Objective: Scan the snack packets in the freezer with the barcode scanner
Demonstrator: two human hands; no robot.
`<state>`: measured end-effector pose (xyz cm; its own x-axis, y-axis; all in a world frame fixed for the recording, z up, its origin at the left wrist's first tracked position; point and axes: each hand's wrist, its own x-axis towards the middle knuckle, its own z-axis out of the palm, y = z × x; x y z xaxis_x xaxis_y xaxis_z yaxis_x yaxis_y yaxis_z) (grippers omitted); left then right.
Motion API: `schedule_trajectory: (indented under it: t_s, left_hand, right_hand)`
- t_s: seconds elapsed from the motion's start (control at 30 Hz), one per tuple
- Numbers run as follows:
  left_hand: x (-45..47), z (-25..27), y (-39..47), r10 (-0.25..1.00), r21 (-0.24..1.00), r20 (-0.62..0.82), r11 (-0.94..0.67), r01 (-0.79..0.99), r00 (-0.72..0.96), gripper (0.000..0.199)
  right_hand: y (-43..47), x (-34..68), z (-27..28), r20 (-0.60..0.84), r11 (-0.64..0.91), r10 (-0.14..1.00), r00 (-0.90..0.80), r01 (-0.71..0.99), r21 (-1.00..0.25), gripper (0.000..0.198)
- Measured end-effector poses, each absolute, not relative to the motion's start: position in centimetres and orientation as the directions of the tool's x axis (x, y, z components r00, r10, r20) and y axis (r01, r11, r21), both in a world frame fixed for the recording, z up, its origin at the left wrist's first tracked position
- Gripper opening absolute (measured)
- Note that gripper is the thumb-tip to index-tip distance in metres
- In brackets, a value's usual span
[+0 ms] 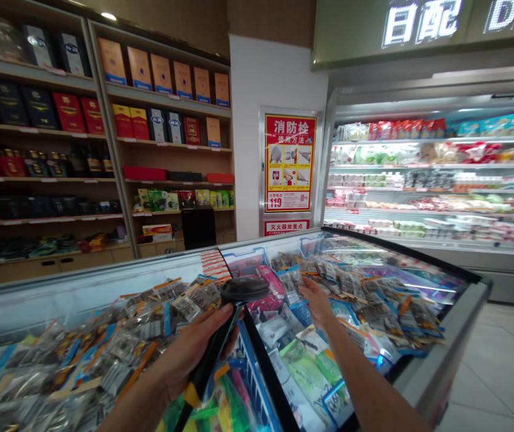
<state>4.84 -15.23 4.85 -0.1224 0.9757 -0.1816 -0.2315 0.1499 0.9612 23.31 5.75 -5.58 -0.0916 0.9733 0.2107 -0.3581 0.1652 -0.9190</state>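
Note:
My left hand (200,333) is wrapped round the handle of a black barcode scanner (244,290) with a yellow tip at its lower end, held over the chest freezer. To the right, my right hand (315,299) has its fingers closed on the edge of a small packet (291,284) with a clear front and blue edging. Heaps of similar small packets (124,342) lie to the left of the scanner, and more packets (376,300) spread out past my right hand. Below my right hand lie green and white bags (306,369); a pink bag (270,282) is beside the packet.
The freezer's black divider rail (266,366) runs between my arms, with a blue wire basket (252,378) beside it. Shelves of boxed goods (162,72) stand at the back left. A red poster (289,162) hangs on the pillar; a lit refrigerated display (419,180) is at right.

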Motion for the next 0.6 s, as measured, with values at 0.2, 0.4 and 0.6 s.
schedule_trajectory:
  t_s: [0.2,0.4,0.6]
  left_hand:
    - [3.4,5.3,-14.8,0.948,0.99,-0.082,0.041,-0.135,-0.307,0.036]
    - [0.3,5.9,-14.1,0.847,0.999,0.014,-0.033,-0.026,-0.531,0.038]
    - [-1.7,5.3,-13.6,0.766,0.998,0.027,-0.052,-0.019,-0.642,0.038]
  right_hand:
    - [5.6,23.4,-5.8,0.12,0.078,0.99,-0.074,-0.423,-0.903,0.034]
    - [5.5,22.6,-6.4,0.077,0.038,0.994,-0.08,-0.414,-0.909,0.044]
    - [3.4,19.4,-5.6,0.144,0.093,0.979,-0.145,-0.309,-0.946,0.054]
